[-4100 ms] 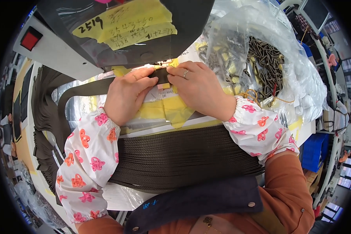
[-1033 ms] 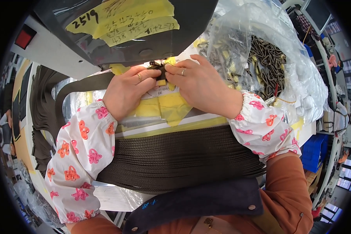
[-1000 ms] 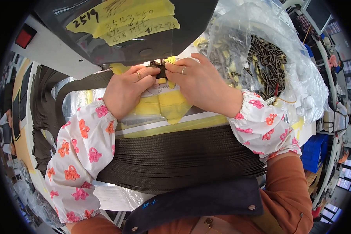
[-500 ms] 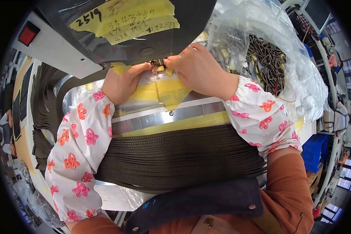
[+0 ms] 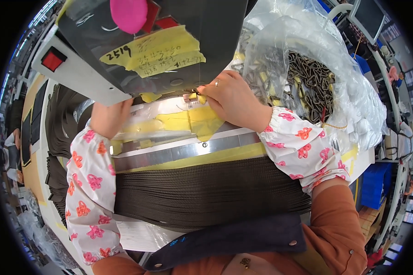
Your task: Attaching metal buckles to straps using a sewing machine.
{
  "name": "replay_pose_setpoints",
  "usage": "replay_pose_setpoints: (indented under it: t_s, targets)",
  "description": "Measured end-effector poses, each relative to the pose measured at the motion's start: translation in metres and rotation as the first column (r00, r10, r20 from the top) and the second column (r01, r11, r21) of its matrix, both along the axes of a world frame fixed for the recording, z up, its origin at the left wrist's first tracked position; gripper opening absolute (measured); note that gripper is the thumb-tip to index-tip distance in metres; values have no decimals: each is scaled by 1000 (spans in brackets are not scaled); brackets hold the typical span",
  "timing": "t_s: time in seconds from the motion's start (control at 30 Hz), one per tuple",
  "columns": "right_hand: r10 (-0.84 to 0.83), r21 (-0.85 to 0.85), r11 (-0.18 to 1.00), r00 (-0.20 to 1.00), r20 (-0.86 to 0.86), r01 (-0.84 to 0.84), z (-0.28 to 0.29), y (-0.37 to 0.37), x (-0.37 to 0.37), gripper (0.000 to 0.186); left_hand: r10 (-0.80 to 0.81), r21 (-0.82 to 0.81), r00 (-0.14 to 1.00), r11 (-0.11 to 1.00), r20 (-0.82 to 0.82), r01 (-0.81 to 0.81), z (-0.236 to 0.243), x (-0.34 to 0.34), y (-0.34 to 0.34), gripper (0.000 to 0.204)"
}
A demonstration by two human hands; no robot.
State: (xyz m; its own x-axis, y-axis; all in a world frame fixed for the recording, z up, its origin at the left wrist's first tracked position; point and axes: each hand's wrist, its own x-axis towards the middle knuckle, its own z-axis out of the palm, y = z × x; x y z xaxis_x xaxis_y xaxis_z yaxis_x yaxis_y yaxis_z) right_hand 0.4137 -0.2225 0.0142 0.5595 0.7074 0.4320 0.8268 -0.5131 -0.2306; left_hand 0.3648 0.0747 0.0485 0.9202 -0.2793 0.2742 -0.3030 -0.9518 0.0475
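Observation:
In front of me stands a sewing machine (image 5: 179,59) with a dark head and yellow tape on it. My right hand (image 5: 236,98), a ring on one finger, is closed at the presser foot (image 5: 192,97); what its fingertips pinch is too small to make out. Left of the needle area, my left hand (image 5: 109,118) is curled round a dark webbing strap, its fingertips partly hidden by the machine head. Under both hands lies a work plate with yellow tape (image 5: 174,121) and a metal strip (image 5: 188,149). Nearest me, a thick stack of dark webbing straps (image 5: 211,192) lies crosswise.
At the right, an open clear plastic bag (image 5: 353,105) holds many dark metal rings (image 5: 309,87). More dark straps (image 5: 62,123) hang in folds at the left edge. A blue bin (image 5: 375,183) stands lower right. A red switch (image 5: 53,59) sits on the machine's white arm.
My left hand has moved left, away from the presser foot, uncovering more of the taped plate. My right hand stays beside the foot. The view has shifted slightly, showing more of the machine head.

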Motion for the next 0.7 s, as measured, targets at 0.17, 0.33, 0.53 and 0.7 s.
replay_pose_setpoints:
  t_s: [0.17, 0.33, 0.53, 0.7]
  targets:
    - [49, -15, 999, 999, -19, -50, 15, -6, 0, 23, -16, -182, 987, 983, -162, -14, 18, -8, 39, 19]
    - [182, -59, 980, 979, -89, -188, 19, -9, 3, 22, 31, -211, 923, 970, -384, -121, 39, -18, 29, 20]
    - [304, -122, 948, 951, 58, -296, 8, -14, 12, 23, -51, -316, 929, 946, -366, -73, 28, -13, 44, 15]
    - [364, 44, 923, 905, 222, -382, 11, 26, -13, 19, -7, -320, 976, 945, -218, -65, 5, 1, 87, 11]
